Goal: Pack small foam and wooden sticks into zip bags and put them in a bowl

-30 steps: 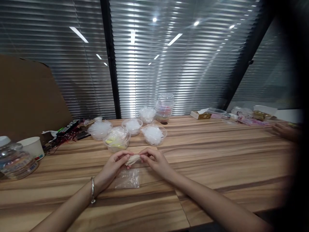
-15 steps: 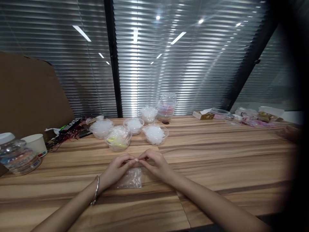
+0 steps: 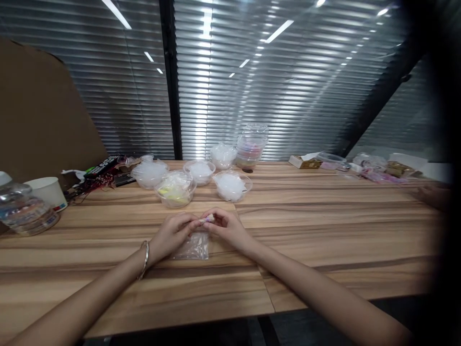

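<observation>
Between my two hands is a small whitish piece with a touch of purple (image 3: 208,219), too small to name. My left hand (image 3: 177,231) pinches its left end between thumb and fingers. From the other side, the thumb and fingertips of my right hand (image 3: 226,227) close on it. Just below the fingers a clear plastic bag (image 3: 196,246) lies flat on the wooden table, partly covered by my left hand.
Beyond my hands stand clear round tubs with white contents (image 3: 232,186) and one tub with yellow (image 3: 176,190). A plastic jar (image 3: 27,211) and paper cup (image 3: 48,192) are at left. Another person's hand (image 3: 430,194) rests at far right, near a small box (image 3: 305,162).
The view has tilted downward, showing the table's front edge. More of the small piece, with its purple part, now shows between my fingers. The bag stays beneath my hands.
</observation>
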{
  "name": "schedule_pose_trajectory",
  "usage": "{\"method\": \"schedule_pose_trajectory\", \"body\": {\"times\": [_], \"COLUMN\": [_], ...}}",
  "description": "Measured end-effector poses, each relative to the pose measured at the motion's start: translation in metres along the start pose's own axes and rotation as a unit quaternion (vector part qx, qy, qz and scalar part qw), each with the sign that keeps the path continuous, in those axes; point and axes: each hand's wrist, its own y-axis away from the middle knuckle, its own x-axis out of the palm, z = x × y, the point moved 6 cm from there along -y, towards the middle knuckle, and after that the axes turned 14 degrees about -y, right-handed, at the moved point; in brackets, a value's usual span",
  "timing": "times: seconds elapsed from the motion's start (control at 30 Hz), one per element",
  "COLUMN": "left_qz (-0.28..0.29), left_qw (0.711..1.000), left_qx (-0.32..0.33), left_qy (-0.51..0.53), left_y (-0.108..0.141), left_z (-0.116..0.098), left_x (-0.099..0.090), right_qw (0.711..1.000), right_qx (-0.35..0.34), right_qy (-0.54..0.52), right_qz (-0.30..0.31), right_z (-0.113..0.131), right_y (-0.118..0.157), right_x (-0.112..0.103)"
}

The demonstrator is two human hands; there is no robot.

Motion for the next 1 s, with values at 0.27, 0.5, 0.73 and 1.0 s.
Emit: {"method": "schedule_pose_trajectory", "body": {"times": [0.27,0.5,0.73,1.0], "left_qz": [0.030,-0.111,-0.085,-0.112], "left_qw": [1.000,0.976,0.965,0.958], "left_qx": [0.004,-0.102,-0.088,-0.069], "left_qy": [0.007,-0.155,-0.232,-0.254], "left_y": [-0.004,-0.002,-0.003,0.001], "left_z": [-0.001,0.036,0.048,0.035], "left_x": [0.002,-0.046,-0.056,-0.057], "right_qw": [0.994,0.920,0.892,0.930], "right_qx": [-0.020,-0.016,0.096,0.094], "right_qy": [-0.076,-0.281,-0.356,-0.332], "right_qz": [-0.075,-0.272,-0.261,-0.128], "right_z": [0.001,-0.002,-0.029,-0.024], "right_y": [-0.002,-0.010,-0.011,-0.011], "right_x": [-0.013,-0.067,-0.063,-0.045]}}
